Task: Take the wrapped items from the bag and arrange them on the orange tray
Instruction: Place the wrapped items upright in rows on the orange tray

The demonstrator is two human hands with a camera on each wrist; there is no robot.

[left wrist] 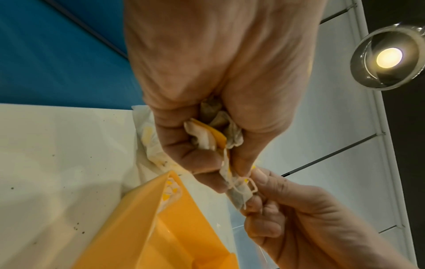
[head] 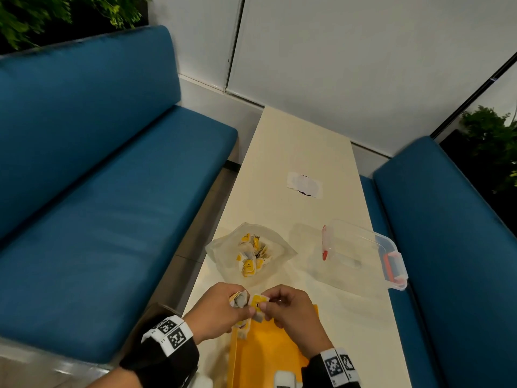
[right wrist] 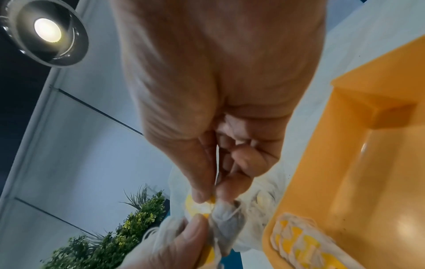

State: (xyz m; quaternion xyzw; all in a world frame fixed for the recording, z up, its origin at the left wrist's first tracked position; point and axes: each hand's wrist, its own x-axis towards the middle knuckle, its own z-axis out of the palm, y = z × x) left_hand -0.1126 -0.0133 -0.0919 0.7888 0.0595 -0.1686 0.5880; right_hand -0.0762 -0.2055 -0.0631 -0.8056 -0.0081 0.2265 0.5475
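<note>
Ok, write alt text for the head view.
Two hands meet above an orange tray: the left hand grips a bunch of tea bags while the right hand pinches one yellow-tagged tea bag from it. Farther along the cream table lie a clear plastic bag of more tea bags and an open clear box.

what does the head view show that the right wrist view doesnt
Only the head view shows the clear bag of wrapped items lying flat on the table, a clear lidded box and the blue benches. Only the right wrist view shows a row of wrapped items lined up in the orange tray, and a ceiling lamp. Both show the left hand and right hand pinching one wrapped item.
</note>
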